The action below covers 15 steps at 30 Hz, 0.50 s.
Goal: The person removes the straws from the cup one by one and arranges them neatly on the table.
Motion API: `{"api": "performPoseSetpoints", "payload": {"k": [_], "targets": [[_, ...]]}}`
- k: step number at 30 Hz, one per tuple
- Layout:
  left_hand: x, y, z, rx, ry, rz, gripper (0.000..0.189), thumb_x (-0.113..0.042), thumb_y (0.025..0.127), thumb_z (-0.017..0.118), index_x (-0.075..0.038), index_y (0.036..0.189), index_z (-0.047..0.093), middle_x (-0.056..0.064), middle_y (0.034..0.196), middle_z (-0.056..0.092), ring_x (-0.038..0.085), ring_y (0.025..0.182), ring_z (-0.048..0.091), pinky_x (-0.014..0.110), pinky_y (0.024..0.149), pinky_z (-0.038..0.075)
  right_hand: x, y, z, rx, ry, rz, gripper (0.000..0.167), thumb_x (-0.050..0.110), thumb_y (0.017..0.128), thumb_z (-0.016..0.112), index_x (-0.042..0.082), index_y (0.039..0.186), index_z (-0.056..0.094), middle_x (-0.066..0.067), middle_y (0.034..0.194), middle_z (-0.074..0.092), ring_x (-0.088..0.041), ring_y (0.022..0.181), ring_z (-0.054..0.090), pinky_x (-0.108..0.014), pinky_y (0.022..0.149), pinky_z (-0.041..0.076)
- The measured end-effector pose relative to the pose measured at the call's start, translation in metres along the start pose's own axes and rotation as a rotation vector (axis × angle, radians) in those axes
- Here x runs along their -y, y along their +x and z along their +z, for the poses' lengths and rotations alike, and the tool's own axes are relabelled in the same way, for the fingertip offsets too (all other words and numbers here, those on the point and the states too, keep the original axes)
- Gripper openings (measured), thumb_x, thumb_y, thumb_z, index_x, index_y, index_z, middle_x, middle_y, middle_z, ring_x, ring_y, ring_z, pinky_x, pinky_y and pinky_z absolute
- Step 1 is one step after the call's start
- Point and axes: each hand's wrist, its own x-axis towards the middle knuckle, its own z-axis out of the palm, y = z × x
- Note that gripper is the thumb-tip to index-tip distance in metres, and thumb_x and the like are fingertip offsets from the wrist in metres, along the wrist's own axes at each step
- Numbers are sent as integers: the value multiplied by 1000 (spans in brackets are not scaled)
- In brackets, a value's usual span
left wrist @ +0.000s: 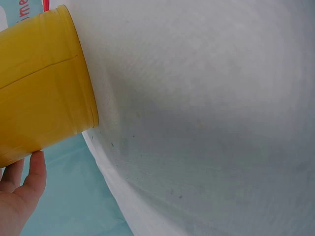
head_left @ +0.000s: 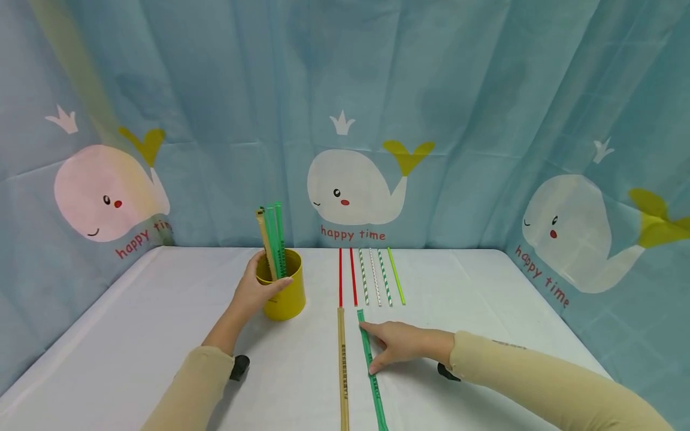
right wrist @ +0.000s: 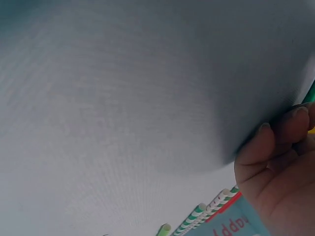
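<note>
My left hand (head_left: pixel 256 287) grips the yellow metal cup (head_left: pixel 288 296) at its left side, thumb over the near rim. The cup stands upright and holds slim green packets (head_left: pixel 276 239) and a tan packet (head_left: pixel 265 239). In the left wrist view the cup (left wrist: pixel 44 88) shows with fingertips (left wrist: pixel 37 167) against its side. My right hand (head_left: pixel 401 342) touches a long green packet (head_left: pixel 376 398) with dark print, lying on the table. Index finger and thumb rest apart along its length; the other fingers curl under. To its left lies a long tan packet (head_left: pixel 343 365).
Beyond the packets lies a row of straws: red ones (head_left: pixel 341 278), striped paper ones (head_left: pixel 375 278) and a lime green one (head_left: pixel 396 276). A white cloth covers the table (head_left: pixel 474 287). A blue whale-print curtain (head_left: pixel 474 120) hangs behind and at both sides.
</note>
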Motion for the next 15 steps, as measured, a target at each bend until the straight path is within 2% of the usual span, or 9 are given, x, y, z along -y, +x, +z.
{"api": "performPoseSetpoints", "payload": {"k": [8, 15], "targets": [[2, 2, 1, 1, 2, 4, 98, -41, 89, 70, -14, 156, 4, 20, 152, 26, 39, 133, 33, 58, 109, 29, -1, 0, -4, 40, -31, 22, 98, 37, 77, 82, 1, 151, 30, 4, 68, 43, -7, 61, 36, -22, 58, 30], [1, 1, 0, -1, 3, 2, 100, -43, 89, 70, -14, 156, 3, 20, 153, 25, 39, 133, 33, 57, 109, 29, 3, 2, -1, 15, -80, 39, 98, 43, 75, 82, 2, 150, 33, 4, 71, 49, -7, 66, 41, -23, 61, 36]]}}
